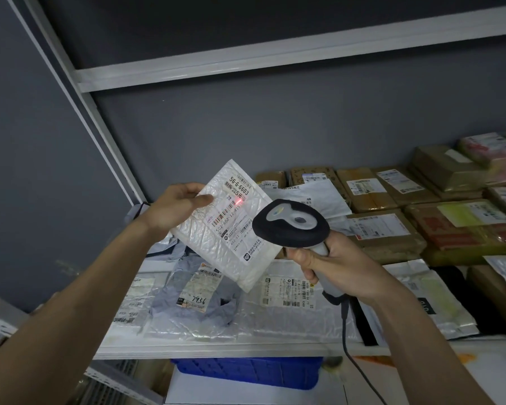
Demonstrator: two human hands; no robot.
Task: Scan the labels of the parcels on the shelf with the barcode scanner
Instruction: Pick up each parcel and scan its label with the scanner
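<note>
the left hand [177, 206] holds a white bubble mailer [228, 226] up in the air above the shelf [216, 350], tilted so its printed label [235, 213] faces the camera. the thumb lies across the front of the mailer's upper left edge, touching the label's corner, while the other fingers are curled behind the mailer and mostly hidden, so the mailer is pinched between thumb and fingers at that one edge; the rest of it hangs free down and to the right.

the right hand [330, 264] is clenched around the pale handle of the barcode scanner [291, 228], fingers wrapped across the front of the grip. the scanner's dark head sits just beside the mailer's right edge and points at it. a red dot of light [239, 202] falls on the label near its barcode. a black cable [346, 331] drops from the base of the handle.

below, on the shelf, lie a grey poly bag [199, 299] with a handwritten label, other white mailers [289, 305], and rows of brown taped parcels [386, 232] to the right. a blue crate [246, 372] sits under the shelf.
</note>
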